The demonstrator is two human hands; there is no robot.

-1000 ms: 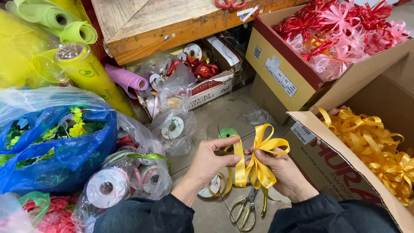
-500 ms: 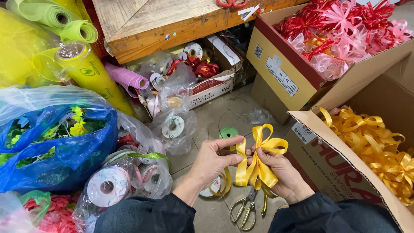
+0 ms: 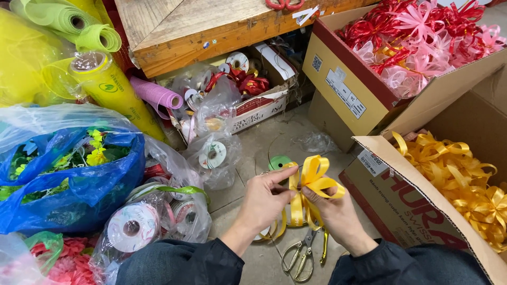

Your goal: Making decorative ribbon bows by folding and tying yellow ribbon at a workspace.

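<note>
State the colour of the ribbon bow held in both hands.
Yellow ribbon bow, clearest in the head view.

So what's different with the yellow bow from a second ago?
Not much. Both hands, left hand and right hand, kept pinching the yellow ribbon bow, which shifted slightly to the left; the loops look a bit tighter. The scissors on the floor and the boxes stayed put.

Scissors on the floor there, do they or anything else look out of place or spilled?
Nothing looks spilled or damaged. The scissors lie shut on the floor below the hands. The left hand and right hand pinch a yellow ribbon bow.
</note>
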